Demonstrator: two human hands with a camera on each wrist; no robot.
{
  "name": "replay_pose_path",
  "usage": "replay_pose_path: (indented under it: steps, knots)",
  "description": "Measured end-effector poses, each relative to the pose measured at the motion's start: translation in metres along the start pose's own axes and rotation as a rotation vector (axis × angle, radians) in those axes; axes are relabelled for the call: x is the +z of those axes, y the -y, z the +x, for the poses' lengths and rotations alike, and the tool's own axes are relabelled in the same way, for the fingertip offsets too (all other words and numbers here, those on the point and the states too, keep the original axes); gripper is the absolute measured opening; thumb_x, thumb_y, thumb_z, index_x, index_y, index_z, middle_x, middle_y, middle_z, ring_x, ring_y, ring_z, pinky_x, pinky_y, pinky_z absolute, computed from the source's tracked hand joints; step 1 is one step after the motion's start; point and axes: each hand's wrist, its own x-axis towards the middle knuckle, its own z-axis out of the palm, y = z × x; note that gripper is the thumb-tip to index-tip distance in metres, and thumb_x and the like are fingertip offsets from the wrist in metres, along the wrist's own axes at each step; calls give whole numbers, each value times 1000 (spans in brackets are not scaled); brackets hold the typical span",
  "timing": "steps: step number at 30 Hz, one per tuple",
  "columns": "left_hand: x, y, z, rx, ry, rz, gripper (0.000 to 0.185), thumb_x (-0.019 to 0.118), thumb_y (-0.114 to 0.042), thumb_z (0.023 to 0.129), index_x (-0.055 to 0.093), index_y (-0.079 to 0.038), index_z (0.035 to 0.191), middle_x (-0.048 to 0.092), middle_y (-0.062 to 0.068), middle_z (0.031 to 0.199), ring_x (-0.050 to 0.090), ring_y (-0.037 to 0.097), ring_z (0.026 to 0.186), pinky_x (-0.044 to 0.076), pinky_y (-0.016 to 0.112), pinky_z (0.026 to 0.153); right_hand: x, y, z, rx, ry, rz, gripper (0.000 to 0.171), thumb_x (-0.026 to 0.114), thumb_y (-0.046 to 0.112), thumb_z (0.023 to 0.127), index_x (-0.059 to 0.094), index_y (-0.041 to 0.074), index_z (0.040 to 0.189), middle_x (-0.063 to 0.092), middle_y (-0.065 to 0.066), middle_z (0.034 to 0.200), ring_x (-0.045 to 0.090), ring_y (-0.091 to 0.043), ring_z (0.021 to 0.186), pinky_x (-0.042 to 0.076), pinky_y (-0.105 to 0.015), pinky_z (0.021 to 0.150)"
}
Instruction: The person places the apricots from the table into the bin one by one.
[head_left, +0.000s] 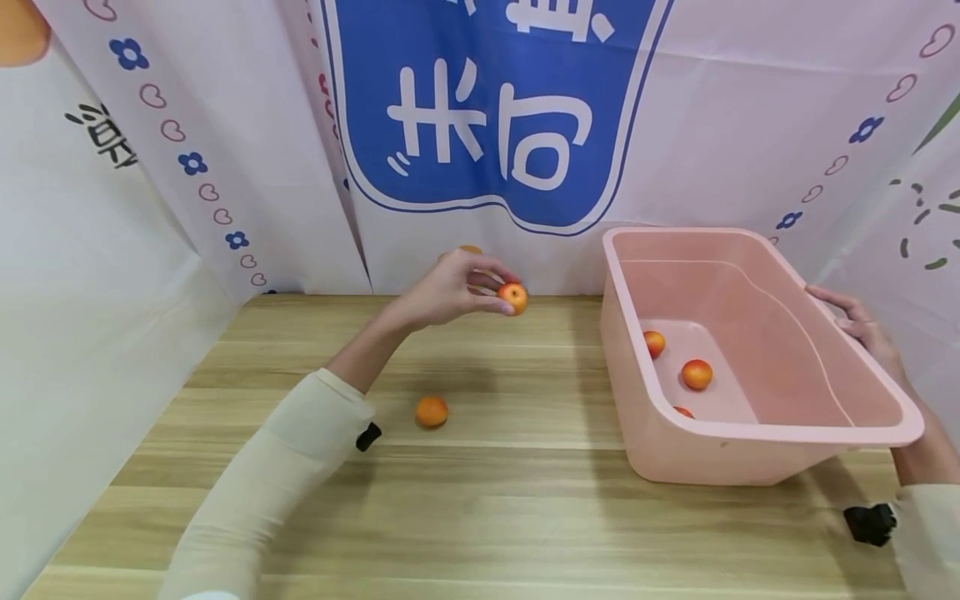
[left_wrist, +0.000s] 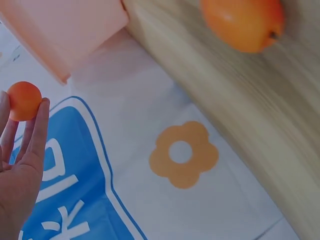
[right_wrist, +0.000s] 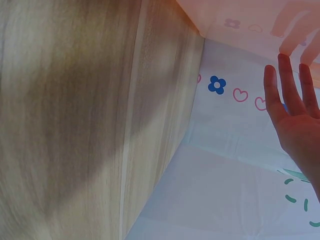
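Observation:
My left hand (head_left: pixel 461 292) pinches a small orange-red fruit (head_left: pixel 513 298) between thumb and fingertips, up above the table near the back cloth. The left wrist view shows this held fruit (left_wrist: pixel 25 101) at the fingertips. Another orange fruit (head_left: pixel 431 412) lies on the table, nearer than the left hand. On the right stands a pink plastic bin (head_left: pixel 795 433) with several similar fruits (head_left: pixel 697 374) on its floor, some partly hidden by its near left wall. Fingers extended, my right hand (head_left: pixel 870 333) rests against the outside of the bin's right wall, close under the rim.
The wooden table (head_left: pixel 487 517) meets a printed cloth (head_left: pixel 690 125) with a blue sign at the back. White cloth sides (head_left: pixel 90 275) flank it. A black wrist strap piece (head_left: pixel 870 525) shows at the right sleeve.

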Motion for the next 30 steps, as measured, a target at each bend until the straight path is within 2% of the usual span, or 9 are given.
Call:
replay_pose_path:
  steps: [3,9,15,20,24,30]
  knots:
    - [4,-6,9,6,25,-4,36,82,-1,87,71,7,121,73,17,115,73,26,106,60,34,91,1,1,-1,5,-17,-19,66,9,-7,105,65,8,136,73,-8,108,70,-11,72,57,-19,58]
    - [12,-19,25,28,79,-28,37,81,0,88,70,7,123,74,17,117,73,25,107,60,33,93,-2,-1,1,1,54,31,68,4,-7,105,62,6,139,73,-10,112,71,-13,77,58,-20,60]
    - [26,-30,44,41,62,-50,37,81,-2,89,70,5,124,72,15,118,72,23,108,59,32,93,-3,-1,0,-7,54,7,68,5,-8,105,63,6,138,73,-9,110,71,-12,76,58,-19,60]
    - [41,-39,61,86,37,-90,38,81,2,88,69,7,124,71,18,121,71,24,109,59,29,94,-2,1,-1,7,14,-22,68,7,-7,105,65,9,136,72,-6,112,71,-11,78,58,-19,61]
    - [55,-46,73,91,50,-107,40,80,2,88,68,7,126,70,17,122,71,22,110,58,25,93,-3,1,-2,12,6,-22,67,8,-6,105,65,9,137,72,-6,112,71,-11,79,58,-19,61]
    - [78,-56,91,74,115,-143,42,79,0,89,67,6,128,68,17,125,68,21,113,57,22,92,-4,-2,0,-13,81,30,68,4,-7,104,60,5,140,72,-9,119,73,-14,89,59,-20,67]
